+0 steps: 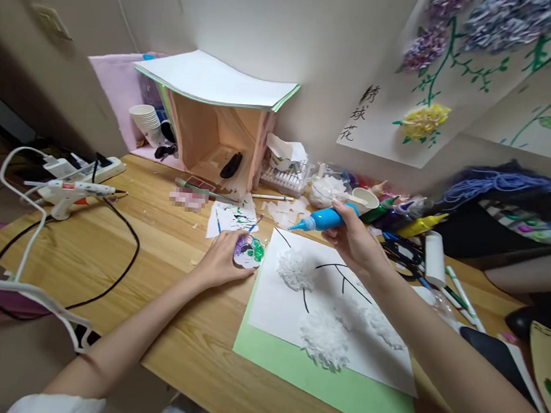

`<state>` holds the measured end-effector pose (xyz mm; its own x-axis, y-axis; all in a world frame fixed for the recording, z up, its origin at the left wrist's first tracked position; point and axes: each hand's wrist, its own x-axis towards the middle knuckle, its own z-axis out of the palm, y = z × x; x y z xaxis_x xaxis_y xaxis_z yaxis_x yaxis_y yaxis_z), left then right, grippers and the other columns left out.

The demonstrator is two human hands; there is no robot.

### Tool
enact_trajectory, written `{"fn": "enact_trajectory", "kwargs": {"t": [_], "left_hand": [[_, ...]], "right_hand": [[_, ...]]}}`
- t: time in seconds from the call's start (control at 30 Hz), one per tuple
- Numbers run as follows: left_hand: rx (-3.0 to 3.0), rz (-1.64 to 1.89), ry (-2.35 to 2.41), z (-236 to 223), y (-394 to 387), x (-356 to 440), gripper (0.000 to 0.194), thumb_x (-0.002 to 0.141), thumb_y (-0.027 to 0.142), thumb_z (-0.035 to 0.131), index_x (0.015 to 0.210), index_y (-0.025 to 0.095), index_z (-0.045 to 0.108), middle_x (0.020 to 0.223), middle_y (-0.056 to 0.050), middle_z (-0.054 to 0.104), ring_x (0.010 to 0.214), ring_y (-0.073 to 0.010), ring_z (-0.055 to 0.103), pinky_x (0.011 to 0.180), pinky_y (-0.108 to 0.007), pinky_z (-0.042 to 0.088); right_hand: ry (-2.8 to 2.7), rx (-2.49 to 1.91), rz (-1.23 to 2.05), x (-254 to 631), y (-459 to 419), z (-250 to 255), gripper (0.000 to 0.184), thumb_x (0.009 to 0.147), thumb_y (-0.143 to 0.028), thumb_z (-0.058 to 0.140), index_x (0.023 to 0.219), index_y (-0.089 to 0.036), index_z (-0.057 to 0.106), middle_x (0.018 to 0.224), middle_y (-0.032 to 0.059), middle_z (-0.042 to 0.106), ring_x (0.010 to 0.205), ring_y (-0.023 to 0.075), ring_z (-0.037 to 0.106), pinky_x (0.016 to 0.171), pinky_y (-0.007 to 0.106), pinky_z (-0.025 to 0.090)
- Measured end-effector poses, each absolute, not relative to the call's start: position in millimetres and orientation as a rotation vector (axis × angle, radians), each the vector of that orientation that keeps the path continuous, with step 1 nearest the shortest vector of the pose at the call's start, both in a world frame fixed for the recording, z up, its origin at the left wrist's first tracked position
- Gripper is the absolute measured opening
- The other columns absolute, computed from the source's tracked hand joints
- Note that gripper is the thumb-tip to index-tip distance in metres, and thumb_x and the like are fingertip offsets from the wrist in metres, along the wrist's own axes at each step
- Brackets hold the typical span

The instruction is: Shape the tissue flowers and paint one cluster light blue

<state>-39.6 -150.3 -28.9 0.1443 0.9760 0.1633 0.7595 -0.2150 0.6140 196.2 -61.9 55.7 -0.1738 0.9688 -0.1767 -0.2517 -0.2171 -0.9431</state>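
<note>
Counter [201, 327]: it was of light wood and ran along the wall [334, 41].
Wall picture [384, 138]: it hung at the upper right, with purple flowers, one yellow flower and green stems.
Box [187, 125]: it stood at the back, open towards the front, with a pile of sheets [209, 79] lying on its top.
Green sheet [275, 352]: it lay on the counter, under the white sheet [271, 307], and showed along the near edge.
White sheet: it carried white ruffled flowers [325, 336] and thin black stems [306, 300]; the right forearm partly covered the view of it.
Right hand [356, 237]: its fingers were closed around a blue bottle [325, 219], above the far part of the white sheet.
Left hand [222, 259]: its thumb and fingers gripped the edge of a small palette [251, 263].
Glue gun [68, 195]: it was at the far left, beside a white power strip [111, 170].
Paper cups [144, 120]: they were stacked and leaning, left of the box.
Blue bottle: it was tilted, nozzle to the left and a little down, near the palette.
Palette: it held purple and green paint, just left of the white sheet.
Brush [258, 221]: it lay just behind the palette.
</note>
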Motion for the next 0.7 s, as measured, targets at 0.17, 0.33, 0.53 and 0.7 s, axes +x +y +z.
{"fn": "enact_trajectory", "kwargs": {"t": [0.17,0.33,0.53,0.7], "left_hand": [[2.052,0.742,1.664,-29,-154,-37,0.074,0.059,0.042,0.073,0.124,0.024,0.042,0.12,-0.008,0.052,0.114,-0.0299,0.04,0.094,-0.045,0.034],[1.998,0.809,1.601,-27,-150,-46,0.093,0.048,0.052,0.078,0.129,0.026,0.039,0.13,-0.009,0.046,0.117,-0.0322,0.036,0.097,-0.048,0.031],[1.681,1.128,1.279,-1,-129,-60,0.055,0.079,0.041,0.057,0.129,0.022,0.043,0.127,-0.011,0.051,0.114,-0.0237,0.049,0.094,-0.037,0.039],[1.657,1.19,1.247,7,-115,-46,0.05,0.071,0.034,0.067,0.117,0.018,0.056,0.113,-0.009,0.061,0.098,-0.0213,0.058,0.084,-0.03,0.045]], "right_hand": [[-1.319,-1.172,1.422,163,-56,42,0.038,0.062,-0.051,0.068,0.063,-0.019,0.046,0.054,-0.0059,0.041,0.049,0.0073,0.035,0.048,0.023,0.029],[-1.919,-1.163,0.908,136,-56,33,0.043,0.065,-0.052,0.065,0.059,-0.019,0.04,0.057,-0.0049,0.04,0.055,0.0088,0.036,0.054,0.023,0.029],[-2.26,-1.011,0.693,108,-60,24,0.041,0.065,-0.051,0.065,0.062,-0.02,0.039,0.057,-0.0048,0.043,0.054,0.01,0.038,0.052,0.023,0.026],[-2.282,-0.993,0.675,95,-58,18,0.033,0.067,-0.046,0.063,0.065,-0.019,0.045,0.06,-0.0021,0.052,0.055,0.0108,0.043,0.052,0.022,0.027]]}}
